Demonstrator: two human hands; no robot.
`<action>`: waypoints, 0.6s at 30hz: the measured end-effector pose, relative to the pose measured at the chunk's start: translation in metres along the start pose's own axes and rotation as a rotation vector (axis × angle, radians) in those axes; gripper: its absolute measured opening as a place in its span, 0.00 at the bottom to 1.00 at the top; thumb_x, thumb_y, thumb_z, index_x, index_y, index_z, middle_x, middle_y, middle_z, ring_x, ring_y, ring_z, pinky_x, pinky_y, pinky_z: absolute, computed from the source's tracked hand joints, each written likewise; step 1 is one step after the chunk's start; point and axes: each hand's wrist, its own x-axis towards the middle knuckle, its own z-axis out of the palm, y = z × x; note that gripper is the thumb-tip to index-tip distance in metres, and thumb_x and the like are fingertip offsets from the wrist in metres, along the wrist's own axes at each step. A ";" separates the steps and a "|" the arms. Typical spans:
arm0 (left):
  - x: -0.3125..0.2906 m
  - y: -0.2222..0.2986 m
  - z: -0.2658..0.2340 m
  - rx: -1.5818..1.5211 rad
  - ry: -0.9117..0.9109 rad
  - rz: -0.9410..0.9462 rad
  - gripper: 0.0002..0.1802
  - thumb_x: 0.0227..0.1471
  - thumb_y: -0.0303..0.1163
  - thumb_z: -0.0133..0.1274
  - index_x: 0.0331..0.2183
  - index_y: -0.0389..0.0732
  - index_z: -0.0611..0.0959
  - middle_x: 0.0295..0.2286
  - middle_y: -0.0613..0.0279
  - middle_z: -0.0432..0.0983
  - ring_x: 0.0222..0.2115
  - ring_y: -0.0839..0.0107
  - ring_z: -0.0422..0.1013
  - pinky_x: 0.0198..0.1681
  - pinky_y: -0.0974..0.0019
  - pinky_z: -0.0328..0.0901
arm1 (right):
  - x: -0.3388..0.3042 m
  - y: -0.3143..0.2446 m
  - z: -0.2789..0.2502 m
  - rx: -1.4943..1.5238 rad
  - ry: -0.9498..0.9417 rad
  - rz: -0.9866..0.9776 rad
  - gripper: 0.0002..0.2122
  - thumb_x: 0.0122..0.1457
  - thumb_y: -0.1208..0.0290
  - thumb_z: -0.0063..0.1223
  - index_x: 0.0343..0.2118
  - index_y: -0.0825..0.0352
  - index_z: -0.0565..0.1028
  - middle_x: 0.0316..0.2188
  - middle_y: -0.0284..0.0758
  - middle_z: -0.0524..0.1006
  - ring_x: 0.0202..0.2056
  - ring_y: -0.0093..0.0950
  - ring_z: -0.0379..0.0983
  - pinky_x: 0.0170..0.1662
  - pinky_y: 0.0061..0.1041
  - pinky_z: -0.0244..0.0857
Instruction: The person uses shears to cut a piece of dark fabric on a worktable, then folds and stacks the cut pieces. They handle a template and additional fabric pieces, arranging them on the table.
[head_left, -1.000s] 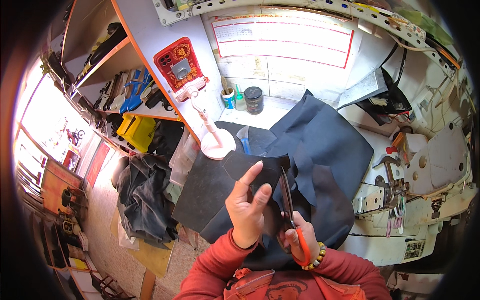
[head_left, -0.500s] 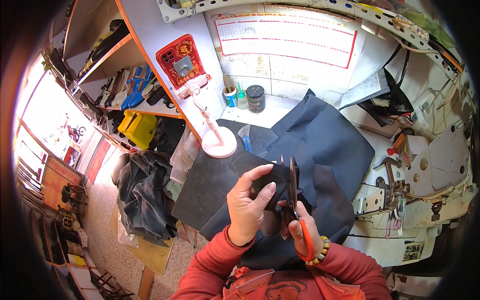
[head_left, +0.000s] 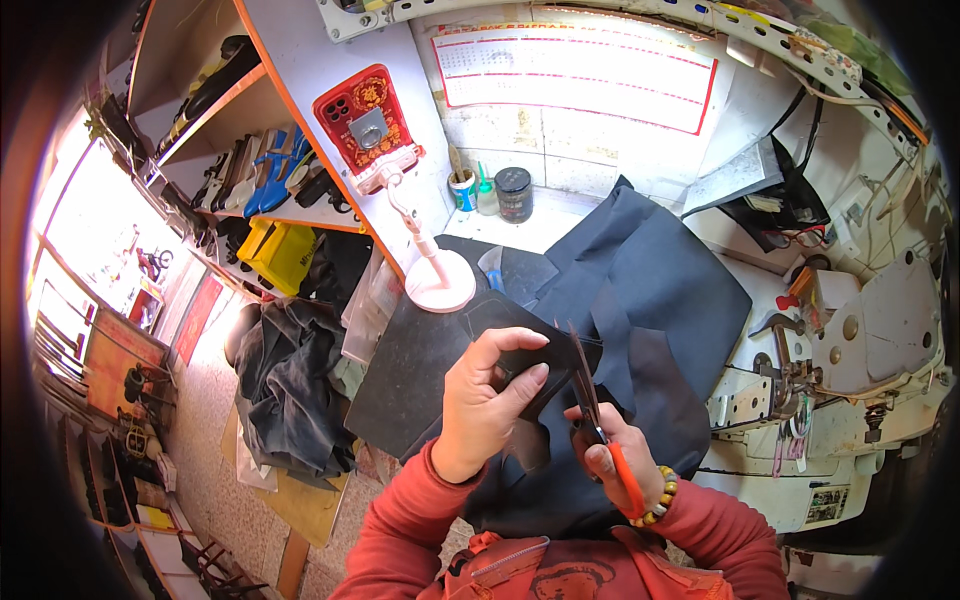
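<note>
My left hand is closed on a black piece of leather-like material, pinched between thumb and fingers. In my right hand is a pair of scissors with orange handles, its dark blades pointing up and away from me beside the piece's right edge. Whether the blades touch the piece, I cannot tell. A beaded bracelet circles my right wrist. Beneath both hands spreads a large dark sheet of the same sort of material, running over the table and toward my lap.
A red-cased phone sits in a pink stand on a dark board. Beside it lies a blue-handled knife. A dark jar stands by the wall. A sewing machine is at right, a shoe shelf at left.
My right hand with the scissors has shifted slightly right and down, and the blades lean more to the left. The left hand has moved a little left, tilting the piece.
</note>
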 end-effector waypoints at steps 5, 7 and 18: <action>0.003 0.008 -0.012 0.064 -0.065 -0.018 0.13 0.51 0.18 0.57 0.40 0.40 0.77 0.31 0.75 0.71 0.20 0.92 0.57 0.22 0.83 0.53 | -0.004 -0.003 -0.007 -0.046 -0.030 -0.012 0.29 0.58 0.48 0.56 0.49 0.72 0.70 0.27 0.31 0.66 0.25 0.19 0.61 0.29 0.19 0.59; 0.004 0.012 -0.017 0.114 -0.081 -0.019 0.13 0.50 0.18 0.58 0.39 0.40 0.77 0.30 0.76 0.70 0.19 0.92 0.57 0.21 0.83 0.53 | -0.004 -0.005 -0.010 -0.064 -0.050 -0.007 0.27 0.58 0.50 0.58 0.48 0.72 0.71 0.28 0.32 0.67 0.24 0.20 0.61 0.29 0.19 0.59; 0.014 0.019 -0.039 0.182 -0.251 -0.002 0.14 0.49 0.16 0.57 0.39 0.40 0.78 0.32 0.76 0.67 0.22 0.91 0.55 0.24 0.82 0.52 | -0.006 -0.007 -0.027 -0.259 -0.140 -0.041 0.23 0.58 0.55 0.60 0.45 0.71 0.72 0.23 0.33 0.67 0.20 0.22 0.61 0.26 0.21 0.61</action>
